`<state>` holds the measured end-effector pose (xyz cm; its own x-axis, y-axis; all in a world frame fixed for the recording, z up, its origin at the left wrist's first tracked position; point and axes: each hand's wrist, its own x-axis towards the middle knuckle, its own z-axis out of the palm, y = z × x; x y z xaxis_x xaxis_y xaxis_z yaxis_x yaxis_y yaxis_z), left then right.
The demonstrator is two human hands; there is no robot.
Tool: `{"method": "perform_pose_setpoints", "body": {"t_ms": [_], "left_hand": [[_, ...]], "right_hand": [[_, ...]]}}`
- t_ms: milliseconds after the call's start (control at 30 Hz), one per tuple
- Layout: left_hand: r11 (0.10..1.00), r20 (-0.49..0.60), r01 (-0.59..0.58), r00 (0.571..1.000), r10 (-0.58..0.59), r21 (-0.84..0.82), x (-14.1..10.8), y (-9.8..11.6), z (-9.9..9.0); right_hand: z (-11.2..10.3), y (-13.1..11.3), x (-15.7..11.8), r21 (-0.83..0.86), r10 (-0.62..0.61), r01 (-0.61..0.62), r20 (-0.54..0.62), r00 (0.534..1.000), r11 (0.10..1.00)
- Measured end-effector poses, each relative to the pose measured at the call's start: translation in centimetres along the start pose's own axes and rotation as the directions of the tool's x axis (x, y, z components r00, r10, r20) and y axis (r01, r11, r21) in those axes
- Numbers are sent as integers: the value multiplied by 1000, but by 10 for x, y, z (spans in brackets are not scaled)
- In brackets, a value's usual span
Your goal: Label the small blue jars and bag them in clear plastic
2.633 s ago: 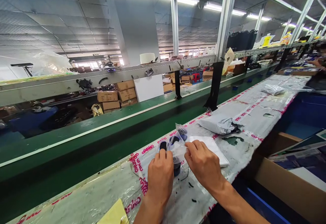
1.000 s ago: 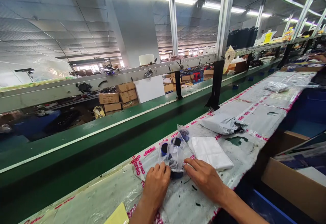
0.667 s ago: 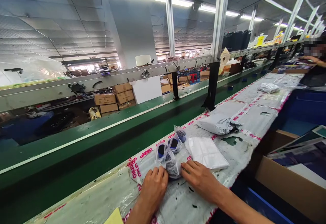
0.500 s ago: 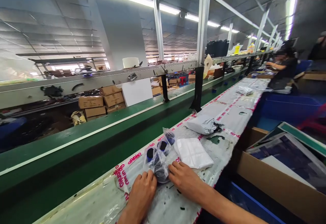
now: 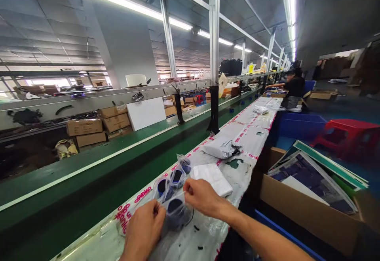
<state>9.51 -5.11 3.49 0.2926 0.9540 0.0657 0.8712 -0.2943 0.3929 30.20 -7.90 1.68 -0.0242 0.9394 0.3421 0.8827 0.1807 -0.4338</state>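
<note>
Between my hands is a clear plastic bag (image 5: pixel 185 219) with a round, dark, blue-sided piece in it; its kind is not clear. My left hand (image 5: pixel 146 223) is closed, its fingers pinching the bag's left edge. On the other side, my right hand (image 5: pixel 203 197) pinches the upper right edge of the same bag. Just beyond, more dark blue-rimmed round pieces (image 5: pixel 162 186) lie in clear plastic in a row. A folded white packet (image 5: pixel 212 178) rests by my right hand, and a white plastic package (image 5: pixel 219 147) lies farther up the bench.
White sheeting with pink print covers the bench (image 5: pixel 249 128). A green conveyor belt (image 5: pixel 124 162) runs along its left side. At right stand an open cardboard box (image 5: pixel 297 197) holding flat panels and a red stool (image 5: pixel 347 136). A person (image 5: pixel 295 84) sits farther along the line.
My view has swung right, so the bench appears farther left. Both hands have gone from fingers laid on the bag to pinching its edges, and the round piece inside now shows its dark top.
</note>
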Motion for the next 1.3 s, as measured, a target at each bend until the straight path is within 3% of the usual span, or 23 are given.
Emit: {"method": "perform_pose_setpoints", "body": {"t_ms": [333,600,700,800,933,1067,1133,1300], "left_hand": [[996,-100,-46,994,53,72,-15,4,-5],[958,-95,-98,993,75,-270,-21,-6,14],[927,-75,-150,988,133,-345,-19,-11,22],[915,-89,-175,984,153,-363,-17,-10,23],[899,-87,-193,981,173,-392,-17,-8,13],[939,-273,-155,960,70,-308,0,-18,10],[961,-325,-163,942,84,-225,16,-26,16],[941,-151,-319,942,301,-116,56,-35,33]], "right_hand": [[-10,-12,-10,38,-35,37,-54,998,999],[-9,-6,-12,139,32,-29,-14,999,990],[-12,-8,-17,176,-103,105,-21,994,979],[-5,-14,-21,180,-293,274,89,952,945],[17,-21,-19,170,-258,242,84,962,955],[36,-21,-13,177,-197,186,42,980,966],[40,-20,-12,177,-178,172,22,984,969],[37,-17,-10,167,-153,148,20,988,975]]}}
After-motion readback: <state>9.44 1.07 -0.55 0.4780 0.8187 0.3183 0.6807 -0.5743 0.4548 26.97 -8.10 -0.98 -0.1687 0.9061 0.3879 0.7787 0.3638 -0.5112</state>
